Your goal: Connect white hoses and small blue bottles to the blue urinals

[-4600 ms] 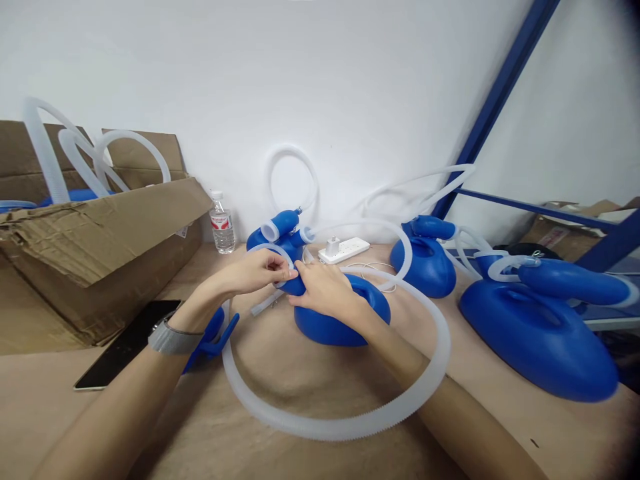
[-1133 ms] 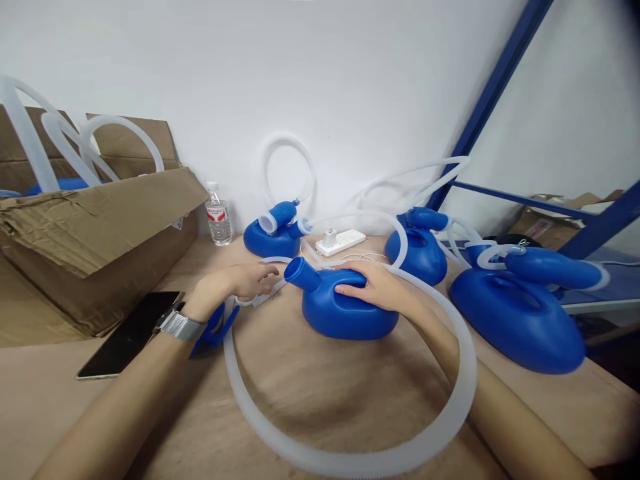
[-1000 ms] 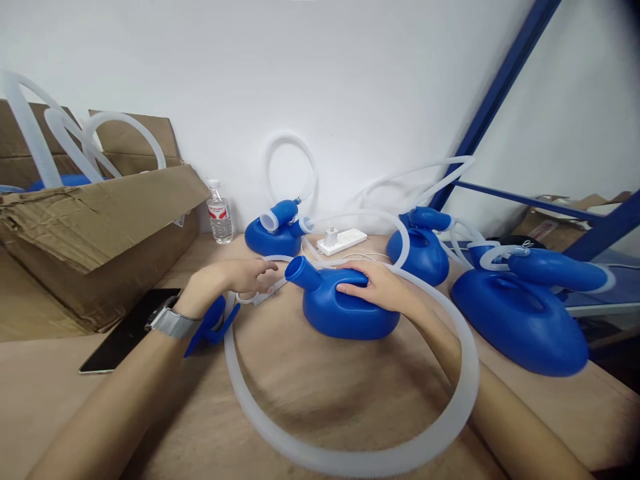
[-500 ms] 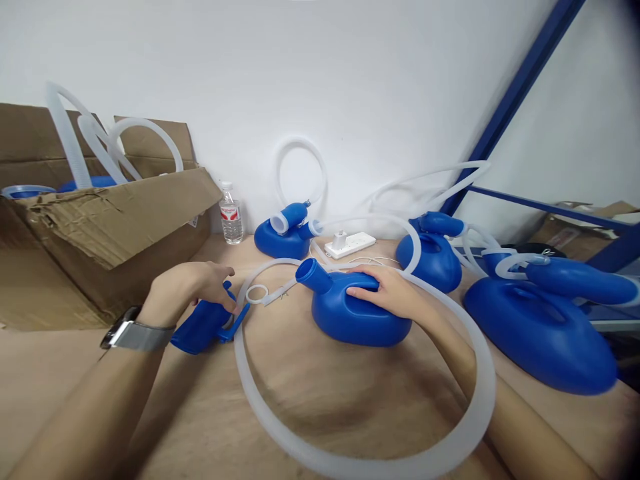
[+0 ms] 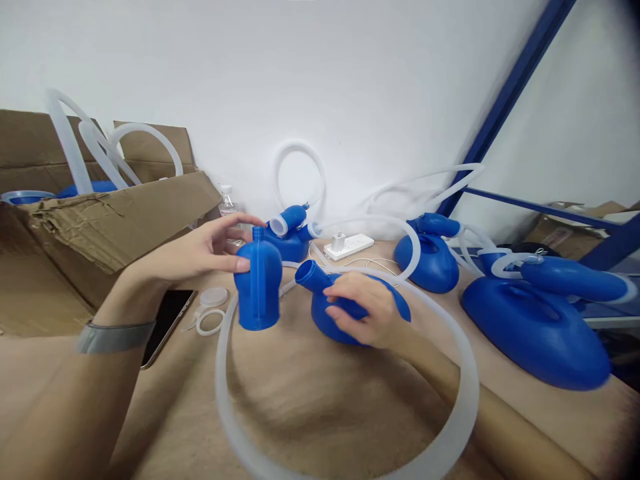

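Note:
My left hand (image 5: 210, 250) grips a blue plastic funnel piece (image 5: 259, 290) near its shoulder, thumb on the near side. The piece is upright, its narrow threaded neck pointing up and its wide end down. My right hand (image 5: 367, 307) hovers over the handle of a blue urinal bottle (image 5: 330, 327), thumb and forefinger curved and apart; whether the other fingers touch the bottle is hidden. The bottle's open round spout (image 5: 309, 272) tilts up to the left. A translucent hose (image 5: 467, 400) loops around the bottle and under my right forearm.
At the left stands a cardboard box (image 5: 115, 220) with hoses sticking out. A phone (image 5: 167, 323), a white cap (image 5: 214, 297) and a ring (image 5: 210, 322) lie near my left wrist. Behind are a water bottle (image 5: 227, 200) and power strip (image 5: 349, 245). More blue bottles (image 5: 540, 340) stand right.
My left hand has raised the blue funnel piece, turned it upright and brought it right, uncovering the phone. My right hand has lifted off the bottle's handle and curled its fingers.

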{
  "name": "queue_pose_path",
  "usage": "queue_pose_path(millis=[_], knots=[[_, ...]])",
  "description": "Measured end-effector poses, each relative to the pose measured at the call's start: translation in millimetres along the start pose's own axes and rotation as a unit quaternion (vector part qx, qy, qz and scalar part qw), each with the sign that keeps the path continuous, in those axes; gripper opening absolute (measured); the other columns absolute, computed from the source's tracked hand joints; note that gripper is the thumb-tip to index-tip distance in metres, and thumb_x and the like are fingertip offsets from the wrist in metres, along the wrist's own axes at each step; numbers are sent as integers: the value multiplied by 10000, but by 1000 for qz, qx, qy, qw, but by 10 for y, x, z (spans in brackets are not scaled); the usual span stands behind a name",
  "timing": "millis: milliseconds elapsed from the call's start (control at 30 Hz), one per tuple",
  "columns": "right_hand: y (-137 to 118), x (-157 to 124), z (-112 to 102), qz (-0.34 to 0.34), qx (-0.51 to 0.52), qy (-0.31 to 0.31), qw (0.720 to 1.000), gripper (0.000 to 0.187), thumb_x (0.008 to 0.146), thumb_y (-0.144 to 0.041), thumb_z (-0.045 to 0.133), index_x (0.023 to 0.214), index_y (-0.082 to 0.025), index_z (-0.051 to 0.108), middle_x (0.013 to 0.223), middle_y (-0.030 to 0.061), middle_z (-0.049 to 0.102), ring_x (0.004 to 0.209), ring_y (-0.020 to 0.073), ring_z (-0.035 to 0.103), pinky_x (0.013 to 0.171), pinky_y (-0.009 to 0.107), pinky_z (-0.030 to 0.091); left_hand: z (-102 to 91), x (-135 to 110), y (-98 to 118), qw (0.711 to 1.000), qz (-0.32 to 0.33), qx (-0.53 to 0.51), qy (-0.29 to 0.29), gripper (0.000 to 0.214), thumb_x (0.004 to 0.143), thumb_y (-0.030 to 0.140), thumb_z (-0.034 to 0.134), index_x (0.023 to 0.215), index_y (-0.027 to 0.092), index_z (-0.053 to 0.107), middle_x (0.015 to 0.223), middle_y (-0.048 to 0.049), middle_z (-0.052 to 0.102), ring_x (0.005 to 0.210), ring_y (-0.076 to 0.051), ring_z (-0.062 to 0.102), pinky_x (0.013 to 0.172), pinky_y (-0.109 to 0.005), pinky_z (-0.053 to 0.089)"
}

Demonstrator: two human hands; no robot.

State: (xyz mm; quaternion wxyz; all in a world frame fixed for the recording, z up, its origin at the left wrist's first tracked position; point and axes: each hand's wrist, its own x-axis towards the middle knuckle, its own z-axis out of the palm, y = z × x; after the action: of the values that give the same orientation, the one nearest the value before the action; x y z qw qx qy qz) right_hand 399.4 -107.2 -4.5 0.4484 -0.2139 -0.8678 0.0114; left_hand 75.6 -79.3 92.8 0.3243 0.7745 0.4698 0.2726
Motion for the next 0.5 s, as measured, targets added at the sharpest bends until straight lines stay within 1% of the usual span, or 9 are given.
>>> queue_pose_path(millis=[67,133,200,233,300,333,400,467,500], knots=[[-118,-21,153,3,15,-4,1000,596,946,-307,712,1496,-338,482,1249,82,714,1129,281,712,953,474,606,201,32,46,992,8,-125,35,870,751,658,748,1487,263,504,1259,-92,699,1060,-295,693,855,-393,612],[-147,-34,239,15,-13,17,1000,836,882,-366,797,1588,-351,348,1565,138,495,1445,364,519,1131,583,503,475,69,91,978,-41,-204,28,779,815,618,719,1461,224,537,1170,-94,712,982,-260,699,809,-381,616],[-106,-7,236,4,-52,40,998,833,853,-371,820,1560,-360,379,1664,139,359,1577,413,317,1232,667,353,757,83,143,963,-95,-251,-31,700,855,538,721,1440,190,562,1079,-102,725,943,-249,704,780,-366,612],[-74,26,206,-11,-58,37,998,779,860,-362,808,1531,-356,413,1666,134,366,1591,415,287,1254,679,301,877,79,169,958,-107,-259,-59,626,889,509,694,1413,182,591,1078,-108,727,958,-248,702,784,-358,607],[-20,119,114,-50,-43,-4,998,688,889,-369,766,1498,-329,448,1644,136,430,1569,403,347,1271,667,259,1030,51,207,957,-121,-254,-69,527,964,522,582,1364,184,632,1067,-108,733,975,-242,700,799,-348,598],[-5,169,64,-66,-24,-28,997,667,897,-389,750,1491,-309,457,1625,142,467,1539,395,406,1268,649,272,1052,30,210,961,-120,-240,-64,525,991,551,516,1348,188,643,1079,-107,736,984,-241,700,813,-348,594],[-6,245,-18,-63,22,-59,996,662,884,-440,749,1468,-279,483,1561,145,551,1441,376,535,1232,597,353,983,-25,160,977,-102,-180,-48,588,1005,628,415,1336,202,651,1129,-104,740,1001,-249,704,840,-357,588],[-35,252,-62,-11,81,-55,995,671,821,-488,790,1402,-264,540,1436,129,650,1303,362,639,1143,545,465,804,-101,16,995,-69,-57,-47,637,981,689,396,1326,224,662,1199,-101,737,1030,-273,706,876,-382,581],[-56,224,-68,30,119,-57,991,669,787,-510,811,1358,-258,569,1360,117,688,1225,355,675,1084,524,510,700,-149,-94,997,-57,38,-44,621,965,685,425,1320,237,668,1195,-95,742,1031,-283,706,903,-396,569]])
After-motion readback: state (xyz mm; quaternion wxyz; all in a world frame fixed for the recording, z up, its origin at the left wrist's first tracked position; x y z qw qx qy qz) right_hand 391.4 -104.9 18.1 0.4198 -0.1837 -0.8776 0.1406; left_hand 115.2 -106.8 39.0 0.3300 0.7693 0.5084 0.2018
